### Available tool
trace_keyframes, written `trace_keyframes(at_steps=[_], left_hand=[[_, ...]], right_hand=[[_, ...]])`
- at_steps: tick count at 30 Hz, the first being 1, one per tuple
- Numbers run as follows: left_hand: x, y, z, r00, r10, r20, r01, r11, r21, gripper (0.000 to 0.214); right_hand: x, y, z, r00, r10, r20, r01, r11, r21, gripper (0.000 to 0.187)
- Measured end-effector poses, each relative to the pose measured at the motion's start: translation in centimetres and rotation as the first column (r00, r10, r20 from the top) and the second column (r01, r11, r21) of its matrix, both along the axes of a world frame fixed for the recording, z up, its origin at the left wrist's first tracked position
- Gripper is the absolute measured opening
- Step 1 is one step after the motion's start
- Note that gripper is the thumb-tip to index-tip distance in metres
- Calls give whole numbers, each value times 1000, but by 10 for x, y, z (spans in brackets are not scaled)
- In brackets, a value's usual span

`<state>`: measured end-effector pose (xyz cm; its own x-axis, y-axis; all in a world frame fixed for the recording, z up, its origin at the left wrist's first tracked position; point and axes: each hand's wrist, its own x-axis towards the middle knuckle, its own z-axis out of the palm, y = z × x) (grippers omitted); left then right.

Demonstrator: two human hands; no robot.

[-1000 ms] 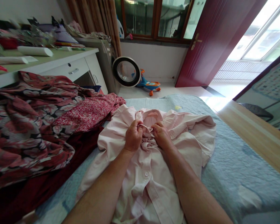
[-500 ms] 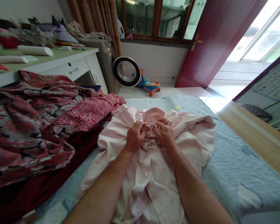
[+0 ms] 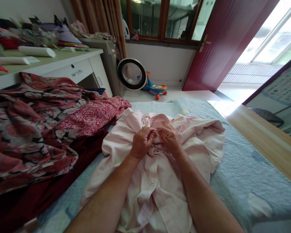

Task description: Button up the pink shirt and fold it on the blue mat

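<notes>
A pale pink button-up shirt (image 3: 169,181) lies front side up on a light blue quilted bed cover (image 3: 235,168), its collar pointing away from me. Just below the collar, my left hand (image 3: 142,140) pinches one edge of the front opening. My right hand (image 3: 169,137) grips the facing edge, thumb and fingers close to those of the left. Whatever button sits between the fingertips is too small to make out. Lower on the placket a white button (image 3: 152,181) shows. The fabric bunches in folds under both hands.
Floral clothes (image 3: 33,129) and a dark red garment (image 3: 70,171) are heaped at the left. Behind them stands a white desk (image 3: 62,71) with clutter. A washing machine's round door (image 3: 132,74) hangs open near a blue and orange ride-on toy (image 3: 155,86). A dark red door (image 3: 208,42) stands at the back right.
The fingers of my right hand have drawn in closer to the shirt's edge and to my left hand. The shirt stays in place.
</notes>
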<state>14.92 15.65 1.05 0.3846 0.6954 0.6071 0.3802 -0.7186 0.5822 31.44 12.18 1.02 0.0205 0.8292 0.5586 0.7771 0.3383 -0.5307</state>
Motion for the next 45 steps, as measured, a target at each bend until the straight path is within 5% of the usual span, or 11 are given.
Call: trace_keyframes(at_steps=[11,16,22,26,37,45], left_hand=[[3,0,-4,994,-73,-75,71,997,-28,9],[4,0,-5,996,-43,-80,39,998,-50,8],[4,1,-7,999,17,-46,-20,997,-68,7],[4,0,-6,999,20,-36,-21,999,-36,6],[4,-2,-3,998,20,-56,-20,1000,0,13],[5,-2,-1,999,15,-51,-18,998,-52,4]], right_hand=[[0,3,-4,999,14,-29,-15,1000,-28,20],[-3,4,-3,971,-1,-239,-28,992,-120,16],[-11,0,-6,735,-33,-677,-208,940,-272,27],[-11,-1,-6,643,-77,-762,-244,922,-299,33],[-15,-1,-4,627,24,-779,-294,933,-208,27],[-8,2,-8,801,52,-597,-221,952,-212,18]])
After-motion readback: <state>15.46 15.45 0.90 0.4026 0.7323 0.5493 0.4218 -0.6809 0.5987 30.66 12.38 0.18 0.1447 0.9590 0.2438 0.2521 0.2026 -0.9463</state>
